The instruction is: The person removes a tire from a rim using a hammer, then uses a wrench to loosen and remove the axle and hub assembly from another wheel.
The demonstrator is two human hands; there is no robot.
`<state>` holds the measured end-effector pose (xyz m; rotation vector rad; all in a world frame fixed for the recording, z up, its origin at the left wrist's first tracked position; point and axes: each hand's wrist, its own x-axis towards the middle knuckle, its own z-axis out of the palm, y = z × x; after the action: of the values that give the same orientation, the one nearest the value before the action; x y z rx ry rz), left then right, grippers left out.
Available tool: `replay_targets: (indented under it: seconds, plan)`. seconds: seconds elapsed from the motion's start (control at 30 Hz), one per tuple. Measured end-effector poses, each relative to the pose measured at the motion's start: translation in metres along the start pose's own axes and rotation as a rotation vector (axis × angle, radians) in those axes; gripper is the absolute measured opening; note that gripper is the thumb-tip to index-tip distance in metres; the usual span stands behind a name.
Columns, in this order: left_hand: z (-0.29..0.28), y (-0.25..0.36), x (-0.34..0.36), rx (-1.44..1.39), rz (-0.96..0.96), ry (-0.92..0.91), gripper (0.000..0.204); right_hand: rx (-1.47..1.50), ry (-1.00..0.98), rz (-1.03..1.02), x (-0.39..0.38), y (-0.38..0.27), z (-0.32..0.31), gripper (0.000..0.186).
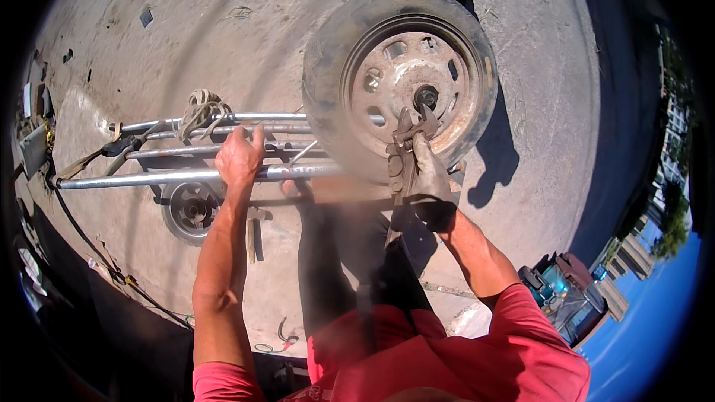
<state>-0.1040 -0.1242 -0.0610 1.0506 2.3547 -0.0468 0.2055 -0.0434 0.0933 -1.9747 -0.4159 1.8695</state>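
A dusty wheel (331,67) with a worn tyre and pale steel rim (454,100) fills the upper middle. It sits on a metal tube frame (171,176) lying on the concrete. My right hand (430,173) grips a pair of pliers (410,130), whose jaws reach up to the dark hub (427,95) at the rim's centre. My left hand (240,156) presses down on the frame's tubes just left of the tyre, fingers spread over a bar.
A coil of rope (199,109) and straps (82,164) are tied on the frame's left part. A smaller wheel (191,211) lies under the frame. Cables (112,268) run along the lower left. Small machines (558,290) stand at the right, and someone's shadow (495,152) falls beside the tyre.
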Motion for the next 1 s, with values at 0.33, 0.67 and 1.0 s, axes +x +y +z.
replay_targets:
  seconds: [0.33, 0.67, 1.0]
  plan:
    - [0.001, -0.001, -0.001, 0.003, -0.019, 0.015, 0.055, -1.440, -0.058, -0.314, 0.026, -0.146, -0.064, 0.053]
    - [0.001, 0.001, 0.001, -0.005, -0.022, 0.011, 0.058, -1.871, -0.271, -0.446, 0.049, -0.205, -0.035, 0.046]
    - [-0.009, 0.008, -0.002, 0.002, -0.016, -0.006, 0.054, -0.952, -0.293, -0.253, 0.054, -0.091, -0.087, 0.056]
